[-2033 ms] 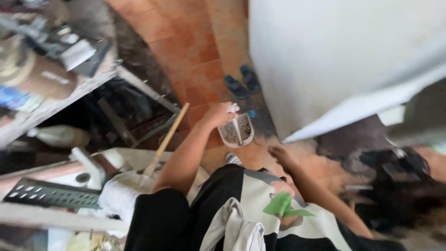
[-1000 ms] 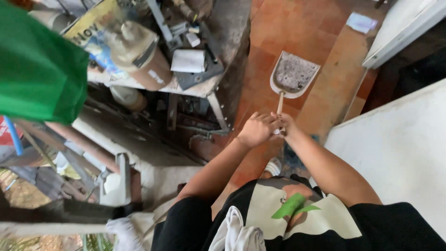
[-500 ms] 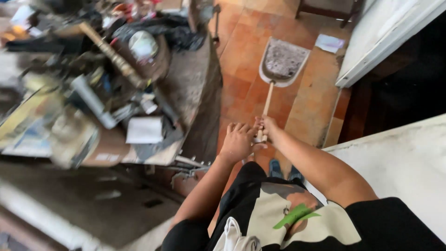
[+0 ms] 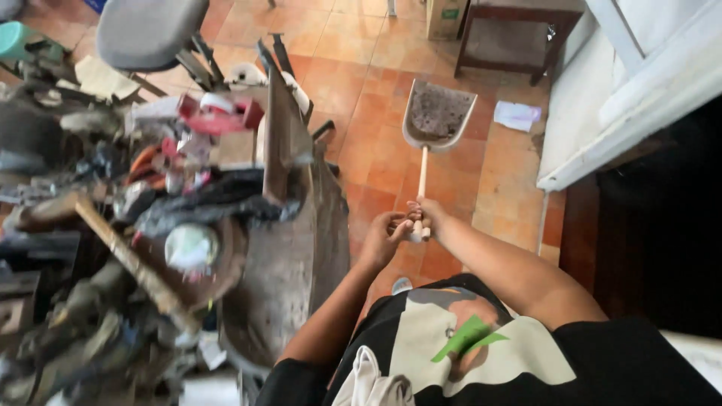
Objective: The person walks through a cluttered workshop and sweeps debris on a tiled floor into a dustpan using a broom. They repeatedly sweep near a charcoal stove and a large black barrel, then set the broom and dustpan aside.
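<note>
A grey dustpan [image 4: 438, 114] full of dirt is held out over the orange tile floor on a long wooden handle [image 4: 422, 174]. My right hand [image 4: 426, 217] grips the near end of that handle. Close beside it on the left, my left hand [image 4: 385, 236] curls in with its fingertips touching the handle's end. Both forearms reach forward from my black and white shirt at the bottom of the view.
A cluttered workbench [image 4: 286, 271] with tools, rags and a wooden stick fills the left side. A grey stool [image 4: 147, 31] stands at the top left. A dark wooden side table [image 4: 519, 34], a paper scrap [image 4: 516, 115] and a white door frame [image 4: 602, 150] lie to the right.
The view has swung round from the cluttered shelves to the tiled floor. The dustpan has stayed held out in front, and the left hand has stayed at the handle's end.
</note>
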